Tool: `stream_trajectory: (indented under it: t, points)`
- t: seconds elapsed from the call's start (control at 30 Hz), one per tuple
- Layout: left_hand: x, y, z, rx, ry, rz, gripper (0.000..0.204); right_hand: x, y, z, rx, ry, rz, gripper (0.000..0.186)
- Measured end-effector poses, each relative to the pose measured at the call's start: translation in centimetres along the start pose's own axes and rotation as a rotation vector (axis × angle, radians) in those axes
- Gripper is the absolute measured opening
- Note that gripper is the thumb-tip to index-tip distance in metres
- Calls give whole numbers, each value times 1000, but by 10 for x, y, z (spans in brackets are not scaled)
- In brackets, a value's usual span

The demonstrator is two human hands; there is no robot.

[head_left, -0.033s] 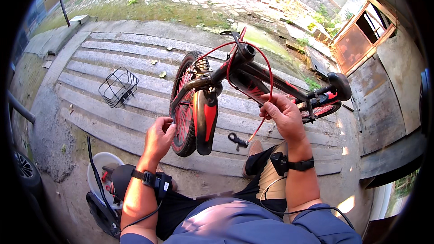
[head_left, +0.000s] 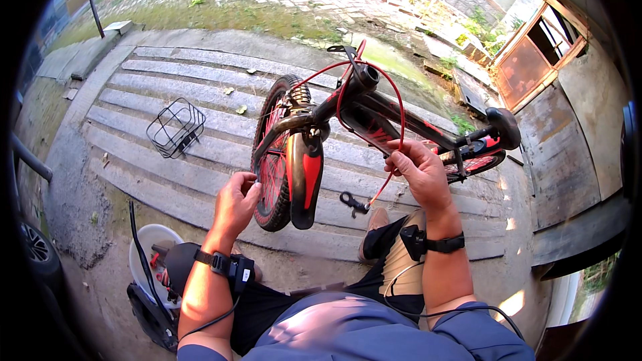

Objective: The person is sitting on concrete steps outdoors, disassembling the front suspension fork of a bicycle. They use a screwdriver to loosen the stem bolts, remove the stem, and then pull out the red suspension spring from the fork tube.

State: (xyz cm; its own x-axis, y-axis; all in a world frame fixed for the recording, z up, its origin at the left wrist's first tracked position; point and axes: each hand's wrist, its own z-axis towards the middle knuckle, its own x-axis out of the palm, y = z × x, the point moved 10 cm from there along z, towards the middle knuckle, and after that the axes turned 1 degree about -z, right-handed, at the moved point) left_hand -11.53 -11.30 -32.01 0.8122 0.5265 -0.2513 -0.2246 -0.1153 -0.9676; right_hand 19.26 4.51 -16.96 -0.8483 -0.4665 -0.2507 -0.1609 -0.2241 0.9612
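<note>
A black and red bicycle (head_left: 344, 103), without handlebars on its head tube, stands in front of me. My right hand (head_left: 421, 170) pinches its red brake cable (head_left: 403, 124). Below that hand, the cable's end hangs with a black brake lever (head_left: 354, 202) on it. My left hand (head_left: 237, 202) is closed at the left side of the front wheel (head_left: 271, 180), thumb against fingers; what they hold, if anything, is too small to make out. A black and red mudguard (head_left: 305, 180) sits just right of the wheel.
A black wire basket (head_left: 176, 128) lies on the grooved concrete at left. Beside my left knee stands a white bucket (head_left: 157, 235) with tools in it, a black bent tube (head_left: 140, 244) next to it. Weathered boards (head_left: 562, 154) line the right side; a car wheel (head_left: 37, 247) is at far left.
The brake lever hanging from the cable has swung slightly right and up. Both hands stay nearly where they were.
</note>
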Motion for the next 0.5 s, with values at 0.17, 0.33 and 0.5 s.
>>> stream_trajectory:
  t: [0.17,0.33,0.5]
  points:
    - [10,12,4,-14,50,98,23,-7,-27,2,45,6,63,31]
    - [20,3,4,34,84,186,22,-17,-68,6,95,64,356,52]
    - [33,-7,5,37,119,255,21,-37,-110,9,224,-85,430,57]
